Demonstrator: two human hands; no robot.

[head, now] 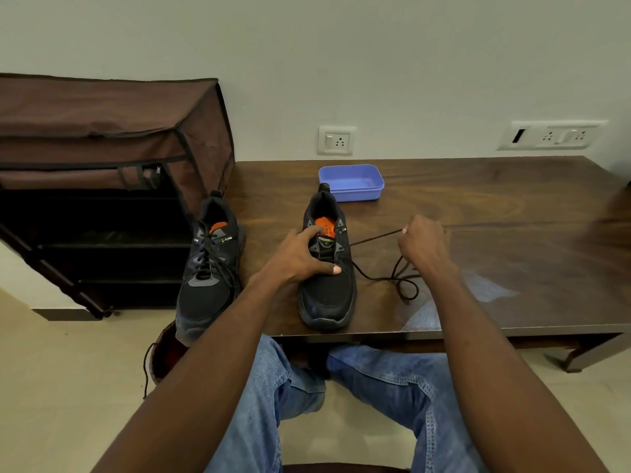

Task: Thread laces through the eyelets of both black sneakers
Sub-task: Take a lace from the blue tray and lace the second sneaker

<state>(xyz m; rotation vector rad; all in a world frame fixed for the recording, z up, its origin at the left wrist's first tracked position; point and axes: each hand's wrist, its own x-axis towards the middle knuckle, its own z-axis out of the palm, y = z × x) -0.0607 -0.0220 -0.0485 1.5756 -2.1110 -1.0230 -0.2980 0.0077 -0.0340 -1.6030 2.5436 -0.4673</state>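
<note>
Meanwhile, right hand (423, 244) on lace (375, 238)

left hand (300, 254) covers the right sneaker (327, 285) eyelets so threading there can't be read, left sneaker (210, 268) toe sits behind the forearm, tabletop (512, 206) cut off at right edge.

Laced black sneaker (210, 268) stands left of half-laced one (327, 285), its lace (392, 268) trailing right.
</note>
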